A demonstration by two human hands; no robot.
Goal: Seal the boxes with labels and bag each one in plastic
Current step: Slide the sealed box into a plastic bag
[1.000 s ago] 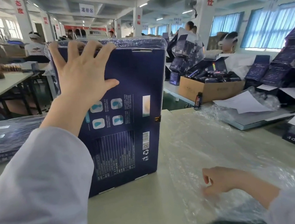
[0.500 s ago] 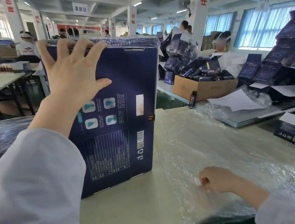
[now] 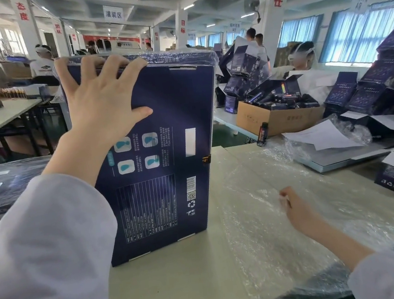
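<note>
Head view, left hand (image 3: 101, 104): fingers spread, nearly straight; palm pressed on the box (image 3: 166, 153) face; tips at its top edge
Right hand (image 3: 295, 207): fingers curled, resting on the plastic (image 3: 262, 228); whether it pinches the sheet cannot be told
Box: upright on the table (image 3: 177, 283); clear film (image 3: 179, 57) over its top
Plastic: spread flat just right of the box
Beyond: open carton (image 3: 279, 119) behind; bagged boxes (image 3: 1, 183) far left

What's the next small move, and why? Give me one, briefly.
Probably lift the plastic sheet that the right hand pinches off the table. The left hand steadies the dark-blue box upright, and film covers only its top edge, so its face is bare.
</note>
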